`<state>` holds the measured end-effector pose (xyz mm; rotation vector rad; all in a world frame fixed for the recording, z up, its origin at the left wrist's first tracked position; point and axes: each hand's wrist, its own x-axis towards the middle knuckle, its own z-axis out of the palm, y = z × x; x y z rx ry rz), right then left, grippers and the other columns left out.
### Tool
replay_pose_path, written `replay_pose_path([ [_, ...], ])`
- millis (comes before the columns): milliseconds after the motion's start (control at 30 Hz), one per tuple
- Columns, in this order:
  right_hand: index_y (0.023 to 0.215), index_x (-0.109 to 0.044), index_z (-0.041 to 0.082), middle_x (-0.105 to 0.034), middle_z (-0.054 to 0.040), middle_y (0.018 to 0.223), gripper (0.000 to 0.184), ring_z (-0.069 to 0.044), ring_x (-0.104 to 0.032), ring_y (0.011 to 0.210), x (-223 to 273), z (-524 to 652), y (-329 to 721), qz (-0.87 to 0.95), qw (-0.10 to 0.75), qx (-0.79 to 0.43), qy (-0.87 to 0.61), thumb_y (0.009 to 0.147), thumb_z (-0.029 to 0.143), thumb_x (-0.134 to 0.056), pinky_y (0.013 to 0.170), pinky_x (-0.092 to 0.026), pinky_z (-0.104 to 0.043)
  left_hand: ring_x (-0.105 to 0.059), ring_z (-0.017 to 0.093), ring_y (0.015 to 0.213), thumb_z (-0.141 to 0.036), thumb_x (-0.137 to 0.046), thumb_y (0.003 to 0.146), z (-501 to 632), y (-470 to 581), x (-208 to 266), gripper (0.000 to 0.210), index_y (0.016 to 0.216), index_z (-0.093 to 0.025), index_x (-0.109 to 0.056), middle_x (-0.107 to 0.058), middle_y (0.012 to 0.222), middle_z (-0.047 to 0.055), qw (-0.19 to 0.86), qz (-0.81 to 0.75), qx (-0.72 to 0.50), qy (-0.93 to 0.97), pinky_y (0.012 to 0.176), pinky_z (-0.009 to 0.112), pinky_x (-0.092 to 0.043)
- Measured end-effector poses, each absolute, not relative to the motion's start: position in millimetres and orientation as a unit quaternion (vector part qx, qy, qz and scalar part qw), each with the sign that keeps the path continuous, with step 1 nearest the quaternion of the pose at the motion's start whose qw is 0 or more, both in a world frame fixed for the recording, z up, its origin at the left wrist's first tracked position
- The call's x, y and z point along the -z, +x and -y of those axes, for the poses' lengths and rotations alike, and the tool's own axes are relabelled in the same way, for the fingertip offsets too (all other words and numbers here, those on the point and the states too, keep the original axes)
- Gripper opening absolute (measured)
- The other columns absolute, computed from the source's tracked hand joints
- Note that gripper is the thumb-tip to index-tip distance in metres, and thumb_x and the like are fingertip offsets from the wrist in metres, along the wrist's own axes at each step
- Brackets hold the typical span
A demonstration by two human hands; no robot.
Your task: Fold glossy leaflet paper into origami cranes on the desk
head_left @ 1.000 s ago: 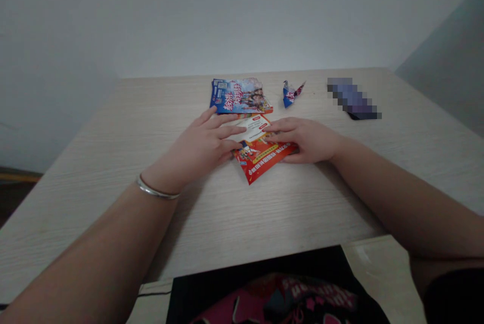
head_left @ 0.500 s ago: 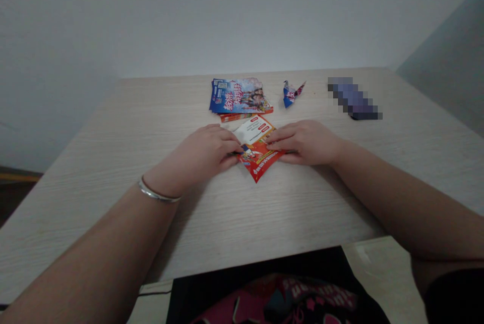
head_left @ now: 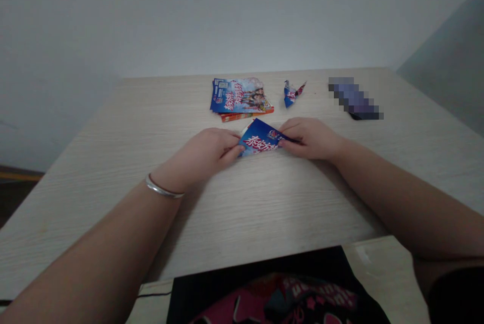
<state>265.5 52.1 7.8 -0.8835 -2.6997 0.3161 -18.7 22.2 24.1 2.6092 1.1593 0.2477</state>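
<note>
You are holding a folded paper sheet (head_left: 260,137) between your two hands, just above or on the table (head_left: 234,218); whether its lower edge is touching the surface, I cannot tell. The sheet is showing you a blue face with white-and-red lettering, and its peak is pointing away from you. A sliver of a pale layer is peeking out behind it on the left.

Your left hand (head_left: 214,148) is closing thumb and fingers on the left end of the sheet, the thumb lying on the near face. Your right hand (head_left: 313,137) is pinching the right end in the same way, its fingers curling behind the paper. (A silver bangle (head_left: 164,190) is circling your left wrist.)

Just beyond the sheet, a stack of leaflets (head_left: 240,97) is lying flat, a blue printed one facing up on top and orange edges showing underneath on the near side. To the right of the stack, and apart from it, a folded paper bird (head_left: 290,98) in blue and red is sitting on the table. Farther right, a dark, pixelated object (head_left: 355,100) is lying at a slant, too obscured to identify. A pale wall (head_left: 242,16) is rising behind the table's far edge.
</note>
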Motion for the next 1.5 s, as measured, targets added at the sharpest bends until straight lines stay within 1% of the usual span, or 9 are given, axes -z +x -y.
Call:
replay_pose_path([
  [133, 0.088, -0.072, 0.019, -0.067, -0.0033, 0.073, 0.037, -0.016, -0.055, 0.064, -9, -45, 252, 0.860, 0.184, -0.169, -0.445, 0.097, 0.048, -0.050, 0.061, -0.036, -0.030, -0.047, 0.014, 0.057, -0.036, -0.047, 0.096, -17, -14, -21, 0.032, 0.070, -0.020, -0.055, -0.056, 0.062, 0.000, 0.183, -0.493, -0.140, 0.839, 0.058, 0.030, -0.033],
  [267, 0.083, -0.068, 0.020, -0.065, -0.0008, 0.069, 0.032, -0.014, -0.053, 0.062, -2, -43, 236, 0.783, 0.247, -0.205, -0.533, 0.094, 0.048, -0.059, 0.059, -0.034, -0.029, -0.054, 0.015, 0.064, -0.039, -0.052, 0.094, -18, -11, -10, 0.025, 0.080, -0.019, -0.059, -0.063, 0.073, 0.001, 0.203, -0.542, -0.200, 0.791, 0.062, 0.030, -0.039],
  [467, 0.091, -0.076, 0.020, -0.068, -0.0018, 0.071, 0.021, -0.015, -0.054, 0.063, 5, -47, 224, 0.788, 0.221, -0.172, -0.548, 0.090, 0.039, -0.067, 0.058, -0.033, -0.030, -0.061, 0.030, 0.115, -0.037, -0.054, 0.096, -19, -9, 3, 0.053, 0.142, -0.012, -0.052, -0.064, 0.131, 0.018, 0.096, -0.528, -0.206, 0.818, 0.100, 0.046, -0.049],
  [567, 0.098, -0.078, 0.021, -0.067, -0.0015, 0.070, 0.020, -0.015, -0.053, 0.062, 2, -47, 224, 0.790, 0.203, -0.160, -0.556, 0.089, 0.036, -0.068, 0.057, -0.033, -0.030, -0.055, 0.036, 0.126, -0.042, -0.043, 0.102, -18, -12, 6, 0.049, 0.139, -0.014, -0.059, -0.063, 0.136, 0.020, 0.033, -0.513, -0.159, 0.843, 0.110, 0.056, -0.041],
  [700, 0.094, -0.074, 0.020, -0.065, -0.0004, 0.069, 0.017, -0.015, -0.053, 0.060, 1, -46, 226, 0.778, 0.184, -0.169, -0.576, 0.088, 0.035, -0.069, 0.057, -0.034, -0.030, -0.054, 0.035, 0.130, -0.048, -0.036, 0.104, -17, -14, 7, 0.051, 0.128, -0.016, -0.068, -0.065, 0.137, 0.018, 0.030, -0.518, -0.135, 0.844, 0.112, 0.055, -0.040],
  [1000, 0.079, -0.064, 0.021, -0.069, -0.0044, 0.077, 0.011, -0.018, -0.058, 0.072, 13, -55, 231, 0.792, 0.254, -0.147, -0.535, 0.086, 0.029, -0.068, 0.065, -0.042, -0.033, -0.062, 0.034, 0.118, -0.050, -0.059, 0.092, -23, -12, 9, 0.044, 0.117, -0.014, -0.066, -0.071, 0.124, 0.016, 0.101, -0.530, -0.194, 0.819, 0.108, 0.056, -0.045],
  [1133, 0.073, -0.057, 0.022, -0.070, -0.0077, 0.086, 0.021, -0.022, -0.061, 0.085, 18, -60, 233, 0.815, 0.300, -0.121, -0.480, 0.087, 0.035, -0.065, 0.080, -0.047, -0.039, -0.069, 0.024, 0.100, -0.038, -0.068, 0.086, -23, -9, 11, 0.036, 0.113, -0.018, -0.058, -0.073, 0.113, 0.010, 0.249, -0.522, -0.294, 0.761, 0.089, 0.041, -0.056],
  [1300, 0.085, -0.056, 0.023, -0.067, -0.0022, 0.082, 0.023, -0.017, -0.059, 0.074, 21, -59, 231, 0.741, 0.356, -0.263, -0.505, 0.083, 0.041, -0.071, 0.068, -0.046, -0.034, -0.071, 0.018, 0.084, -0.029, -0.068, 0.085, -21, -7, 8, 0.041, 0.122, -0.019, -0.053, -0.075, 0.101, 0.006, 0.340, -0.515, -0.322, 0.718, 0.071, 0.032, -0.056],
  [1500, 0.102, -0.055, 0.024, -0.064, 0.0021, 0.079, 0.035, -0.014, -0.060, 0.070, 22, -57, 226, 0.687, 0.409, -0.411, -0.439, 0.074, 0.032, -0.075, 0.062, -0.049, -0.028, -0.071, 0.022, 0.094, -0.033, -0.063, 0.092, -18, -10, 0, 0.039, 0.128, -0.019, -0.060, -0.076, 0.112, 0.008, 0.260, -0.512, -0.286, 0.767, 0.085, 0.038, -0.055],
])
